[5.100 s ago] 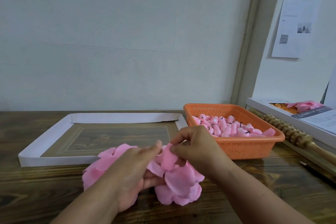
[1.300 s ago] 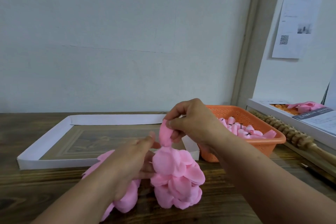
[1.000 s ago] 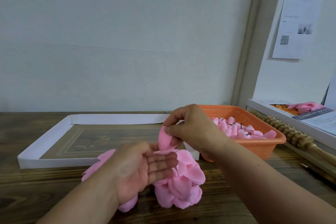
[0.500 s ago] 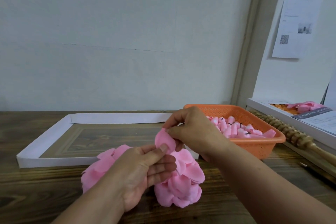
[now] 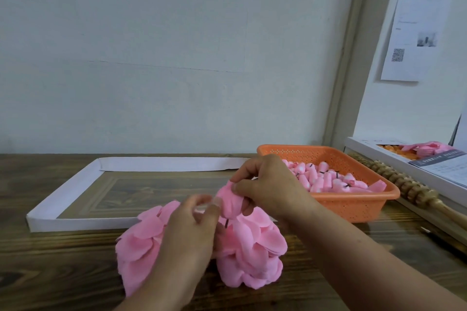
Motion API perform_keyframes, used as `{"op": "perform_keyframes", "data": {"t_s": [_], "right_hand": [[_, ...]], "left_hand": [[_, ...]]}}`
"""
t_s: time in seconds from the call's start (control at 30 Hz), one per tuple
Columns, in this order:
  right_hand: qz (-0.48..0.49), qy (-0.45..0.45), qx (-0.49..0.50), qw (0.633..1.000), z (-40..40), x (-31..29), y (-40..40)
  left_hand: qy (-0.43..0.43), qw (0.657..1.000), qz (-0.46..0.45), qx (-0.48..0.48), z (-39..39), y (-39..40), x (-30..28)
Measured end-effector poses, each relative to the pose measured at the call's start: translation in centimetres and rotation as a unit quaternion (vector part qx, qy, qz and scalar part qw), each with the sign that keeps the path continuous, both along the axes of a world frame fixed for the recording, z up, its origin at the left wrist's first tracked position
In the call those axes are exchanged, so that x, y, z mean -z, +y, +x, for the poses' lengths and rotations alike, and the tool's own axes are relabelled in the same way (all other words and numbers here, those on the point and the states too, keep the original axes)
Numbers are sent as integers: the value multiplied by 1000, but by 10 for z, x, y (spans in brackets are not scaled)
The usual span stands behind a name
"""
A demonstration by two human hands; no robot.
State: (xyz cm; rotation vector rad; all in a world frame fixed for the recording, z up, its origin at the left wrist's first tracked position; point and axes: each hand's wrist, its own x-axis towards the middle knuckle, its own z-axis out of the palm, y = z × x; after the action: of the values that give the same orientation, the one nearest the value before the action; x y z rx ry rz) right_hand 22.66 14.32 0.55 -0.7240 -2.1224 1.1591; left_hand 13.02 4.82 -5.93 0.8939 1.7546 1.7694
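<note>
Just left of the orange perforated plastic basket [image 5: 353, 206], above the desk [image 5: 50, 272], right hand [image 5: 267, 192] fingers pinch a soft pink fabric petal [image 5: 230, 201], judged half-rolled; left hand [image 5: 192, 230] fingers pinch its lower edge; pink rolled buds [image 5: 318, 180] fill the basket; a loose petal heap [image 5: 252, 247] awaits rolling.

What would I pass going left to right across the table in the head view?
From the left: white cardboard tray → left hand → pink bud pinched between both hands → right hand → orange basket → wooden roller.
</note>
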Motion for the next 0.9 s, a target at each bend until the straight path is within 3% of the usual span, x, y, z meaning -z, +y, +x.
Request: {"op": "perform_keyframes", "data": {"t_s": [0.07,0.17,0.43,0.53,0.67,0.9], "right_hand": [[-2,11,15,1000,-1,0,1],[-3,16,21,1000,-4,1,0],[22,5,53,998,-10,3,-4],[-1,-5,46,999,-11,4,-5],[-28,-30,13,999,-11,0,-6],[72,-135,3,988,-7,-25,-1]], "left_hand": [[187,978,41,-82,3,-6,6],[241,966,73,-59,10,-7,6],[107,991,78,-6,14,0,-1],[4,994,105,41,14,1,-4],[-62,991,100,68,9,2,-1],[-126,982,97,99,0,5,-4]]}}
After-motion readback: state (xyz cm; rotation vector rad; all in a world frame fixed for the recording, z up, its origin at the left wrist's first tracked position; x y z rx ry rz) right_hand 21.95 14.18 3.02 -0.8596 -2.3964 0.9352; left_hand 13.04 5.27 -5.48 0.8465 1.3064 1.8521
